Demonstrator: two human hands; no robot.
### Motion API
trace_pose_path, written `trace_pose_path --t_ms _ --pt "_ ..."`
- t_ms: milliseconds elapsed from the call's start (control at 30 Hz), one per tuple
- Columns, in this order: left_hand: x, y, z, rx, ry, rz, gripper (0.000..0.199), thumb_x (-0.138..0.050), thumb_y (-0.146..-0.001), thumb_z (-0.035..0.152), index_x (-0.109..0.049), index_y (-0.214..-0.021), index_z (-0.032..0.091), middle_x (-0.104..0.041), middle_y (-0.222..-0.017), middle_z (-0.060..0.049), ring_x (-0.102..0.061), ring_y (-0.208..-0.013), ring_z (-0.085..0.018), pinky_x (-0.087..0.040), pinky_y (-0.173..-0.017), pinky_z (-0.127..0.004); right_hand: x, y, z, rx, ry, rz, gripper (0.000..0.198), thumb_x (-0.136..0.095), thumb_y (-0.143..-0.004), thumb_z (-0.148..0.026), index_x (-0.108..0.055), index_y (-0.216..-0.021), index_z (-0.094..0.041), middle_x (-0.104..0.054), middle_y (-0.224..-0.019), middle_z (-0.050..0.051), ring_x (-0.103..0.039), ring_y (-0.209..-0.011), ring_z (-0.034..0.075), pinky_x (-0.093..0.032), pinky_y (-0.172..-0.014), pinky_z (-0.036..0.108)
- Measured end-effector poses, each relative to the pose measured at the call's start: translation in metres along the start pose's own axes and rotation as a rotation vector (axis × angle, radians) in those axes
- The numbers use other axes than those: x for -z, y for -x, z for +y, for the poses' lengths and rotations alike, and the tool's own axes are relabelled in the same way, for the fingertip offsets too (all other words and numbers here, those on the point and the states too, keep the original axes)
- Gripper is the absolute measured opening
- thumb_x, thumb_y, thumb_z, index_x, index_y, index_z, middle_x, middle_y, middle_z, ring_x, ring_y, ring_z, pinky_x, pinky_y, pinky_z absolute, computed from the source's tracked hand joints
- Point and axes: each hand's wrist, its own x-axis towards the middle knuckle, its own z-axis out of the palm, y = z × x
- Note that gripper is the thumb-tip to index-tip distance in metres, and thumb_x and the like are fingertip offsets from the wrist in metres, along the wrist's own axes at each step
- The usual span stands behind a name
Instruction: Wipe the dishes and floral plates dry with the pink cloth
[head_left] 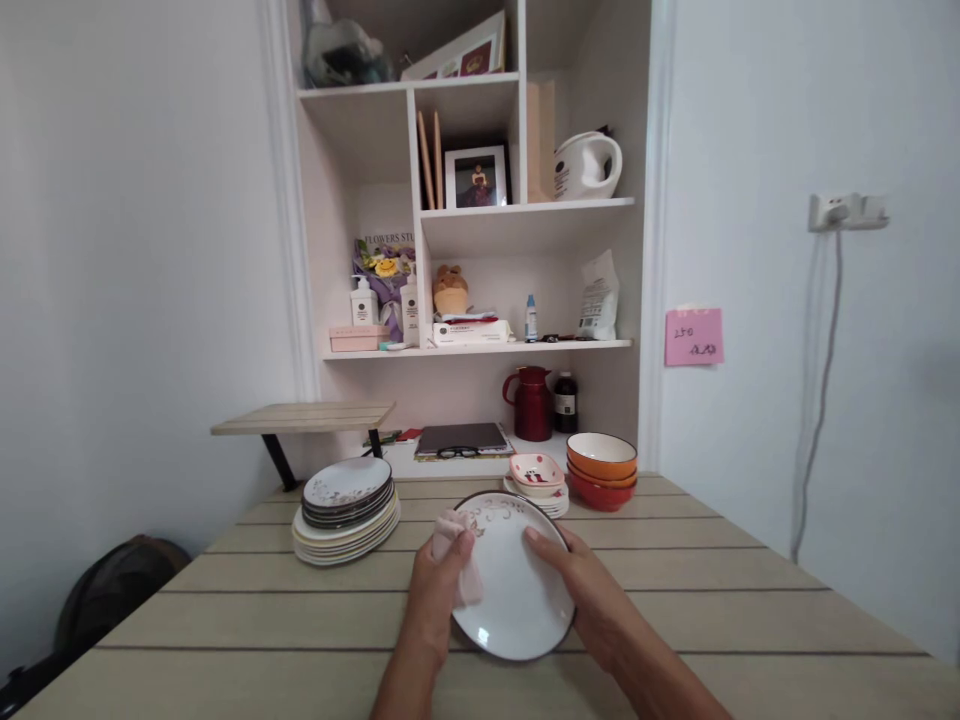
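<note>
A white plate (517, 600) with a dark rim and a brown floral pattern is held tilted above the table, facing me. My right hand (592, 585) grips its right edge, thumb on the face and fingers behind. At the plate's left edge, my left hand (433, 590) is closed on a pale pink cloth (469, 585), which lies against the plate's face. The fingers behind the plate are hidden. To the left stands a stack of plates (346, 535), smaller dark-rimmed floral ones on top of larger pale ones.
Behind the plate, small dishes (537, 472) sit on a stack of saucers, beside stacked orange and red bowls (602, 485). A raised wooden shelf (304, 418) stands at the back left. A red jug (532, 405), a dark bottle (565, 403) and a laptop (462, 438) are in the alcove.
</note>
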Motion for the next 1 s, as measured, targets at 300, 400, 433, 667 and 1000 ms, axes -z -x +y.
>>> trace_pose_path --t_ms 300,400,433,667,1000 --pt "-0.017 0.005 -0.023 0.179 0.262 -0.013 0.058 -0.081 -0.065 0.046 -0.065 -0.113 0.017 -0.074 -0.099 -0.011 -0.070 -0.092 -0.027 -0.055 -0.079 -0.036 -0.001 -0.009 0.021 0.176 -0.071 0.350 0.076 -0.075 -0.065 -0.045 -0.052 -0.132 -0.019 -0.076 -0.102 0.007 -0.070 -0.088 0.028 -0.056 -0.074 0.038" --pt "-0.018 0.007 -0.028 0.256 0.303 0.007 0.056 -0.079 -0.069 0.046 -0.064 -0.114 0.017 -0.074 -0.099 -0.012 -0.070 -0.093 -0.028 -0.056 -0.078 -0.037 -0.003 -0.011 0.030 0.177 -0.148 0.360 0.081 -0.075 -0.067 -0.045 -0.045 -0.138 -0.021 -0.075 -0.108 0.007 -0.070 -0.091 0.028 -0.057 -0.077 0.039" --pt "-0.018 0.007 -0.029 0.268 0.312 0.013 0.056 -0.078 -0.069 0.045 -0.064 -0.114 0.017 -0.074 -0.099 -0.013 -0.070 -0.093 -0.028 -0.056 -0.078 -0.037 -0.003 -0.012 0.033 0.170 -0.170 0.355 0.081 -0.075 -0.067 -0.044 -0.045 -0.139 -0.021 -0.075 -0.108 0.007 -0.070 -0.091 0.028 -0.057 -0.078 0.039" --pt "-0.017 0.007 -0.030 0.278 0.315 0.089 0.051 -0.078 -0.071 0.042 -0.064 -0.113 0.017 -0.074 -0.101 -0.013 -0.070 -0.092 -0.028 -0.057 -0.078 -0.037 0.003 -0.021 0.033 -0.062 -0.325 0.173 0.068 -0.072 -0.070 -0.046 -0.057 -0.123 -0.007 -0.078 -0.088 0.013 -0.073 -0.084 0.031 -0.056 -0.077 0.042" --pt "-0.021 0.006 -0.028 0.337 0.332 0.113 0.045 -0.072 -0.076 0.037 -0.064 -0.116 0.016 -0.074 -0.100 -0.012 -0.071 -0.090 -0.026 -0.057 -0.079 -0.037 0.007 -0.025 0.031 -0.285 -0.381 0.254 0.053 -0.068 -0.074 -0.034 -0.061 -0.117 -0.003 -0.078 -0.078 0.015 -0.073 -0.075 0.029 -0.055 -0.078 0.039"
